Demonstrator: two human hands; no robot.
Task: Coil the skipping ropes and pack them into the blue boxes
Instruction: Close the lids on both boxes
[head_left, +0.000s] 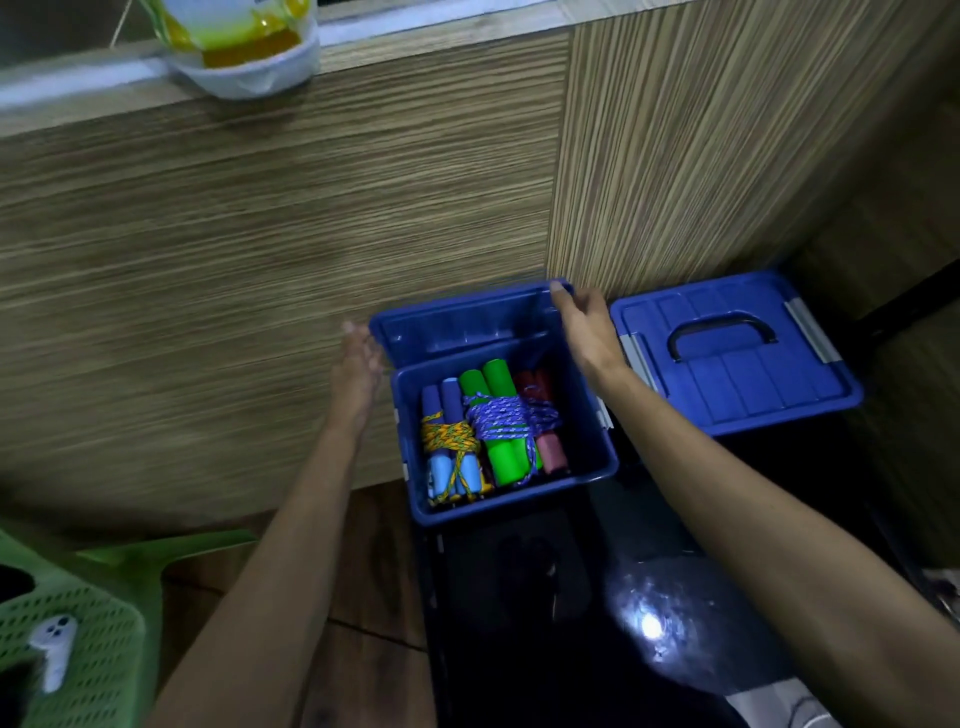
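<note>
My right hand (584, 327) closes its grip on the far corner of the raised lid (462, 317) of the open blue box (592, 441); my left hand (358, 364), blurred, looks open beside the lid's left edge. Three coiled skipping ropes (493, 431) lie side by side inside. A second blue box (737, 353) sits shut to the right.

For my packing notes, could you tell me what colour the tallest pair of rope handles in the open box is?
Bright green handles, head view.

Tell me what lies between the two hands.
In the head view, the lid standing behind the open blue box lies between the left hand and right hand.
</note>
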